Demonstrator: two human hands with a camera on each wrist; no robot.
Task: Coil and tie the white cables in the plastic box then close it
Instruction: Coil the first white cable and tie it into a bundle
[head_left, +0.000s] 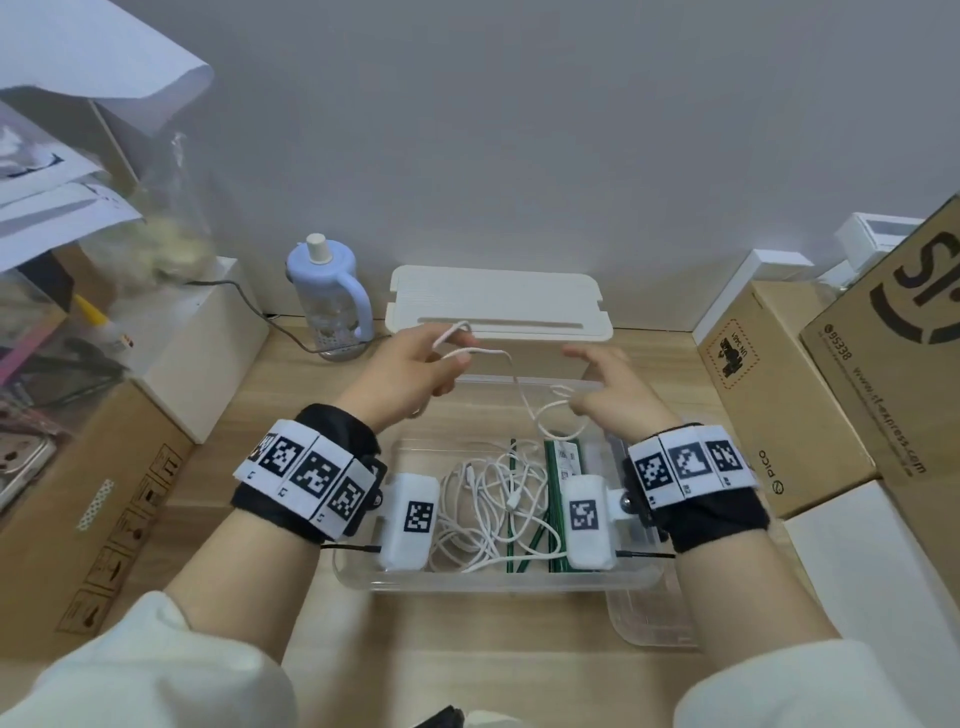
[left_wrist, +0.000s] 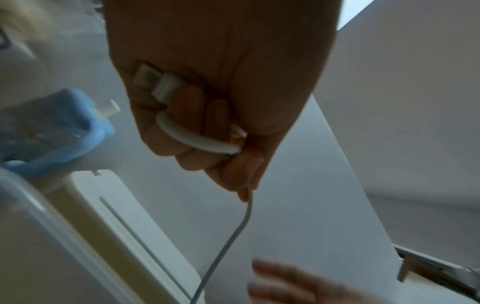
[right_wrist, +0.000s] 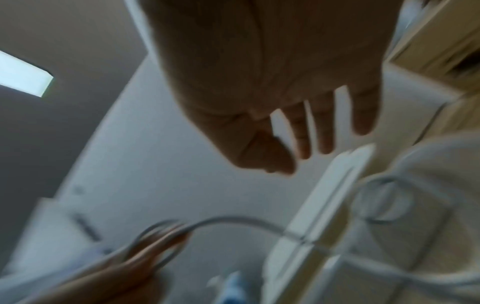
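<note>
My left hand (head_left: 415, 366) is raised above the far rim of the clear plastic box (head_left: 498, 582) and grips one white cable (head_left: 511, 366) with a small loop wound round its fingers. In the left wrist view the cable's plug (left_wrist: 153, 83) lies in the curled fingers (left_wrist: 215, 131) and the cable (left_wrist: 228, 238) hangs down. My right hand (head_left: 605, 387) hovers beside it with its fingers (right_wrist: 324, 131) spread and straight, holding nothing. The cable (right_wrist: 233, 221) runs down into the box, where more white cables (head_left: 488, 499) lie tangled.
Green ties (head_left: 553, 499) lie inside the box. A clear lid (head_left: 649, 618) lies at the box's right front corner. A white case (head_left: 498, 301) stands behind, a blue bottle (head_left: 332, 296) to its left. Cardboard boxes (head_left: 779, 395) flank both sides of the wooden table (head_left: 291, 426).
</note>
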